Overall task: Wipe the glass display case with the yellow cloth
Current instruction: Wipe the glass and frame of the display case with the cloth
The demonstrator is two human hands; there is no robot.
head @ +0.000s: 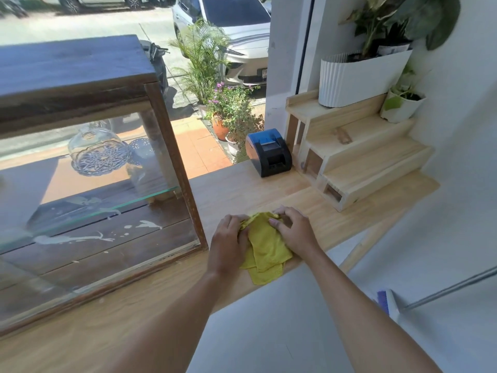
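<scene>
Cloth: yellow cloth [265,247] lies bunched on the wooden counter [242,184], at three o'clock of the glass display case [94,184]; we judge it soft, light.
Hands: our left hand [228,242] and right hand [291,228] both pinch its folds.
Hold: we gather the middle.

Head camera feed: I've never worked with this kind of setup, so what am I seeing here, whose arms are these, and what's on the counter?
There is no machine here. A person wears one wide-angle camera on the head, looking forward and down, so the two bare arms reaching in from the bottom are their own.

The left hand and the right hand both rest on the yellow cloth, bunching it on the wooden counter. The cloth is not lifted, and its near end hangs over the counter's edge.

To the left stands the glass display case, wood-framed, with a glass dome inside. Its glass has not been touched yet. Behind the hands sits a small black and blue printer, then wooden steps carrying a white planter.
</scene>
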